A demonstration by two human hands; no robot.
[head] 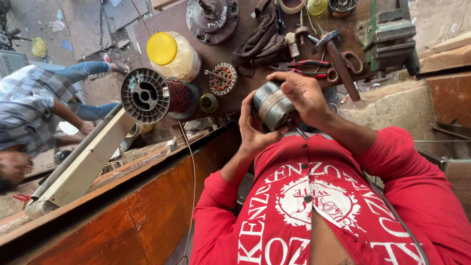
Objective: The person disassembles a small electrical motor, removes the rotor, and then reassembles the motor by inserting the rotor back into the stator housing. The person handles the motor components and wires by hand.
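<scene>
Both my hands hold a round grey metal motor part (271, 105) with a pale band around it, close to my chest and my red shirt (314, 206). My left hand (251, 128) cups it from the side, palm against it. My right hand (305, 95) lies over its far side, with the fingers curled on the rim. A thin metal pin (300, 132) sticks out just under the part.
On the wooden bench (235, 100) lie a grey spool of red wire (149, 95), a yellow-lidded jar (172, 54), a small wound rotor (223, 78), red-handled pliers (310, 67), a hammer (338, 61), a dark cloth (262, 37) and a green vise (390, 37). Another person (32, 108) crouches at the left.
</scene>
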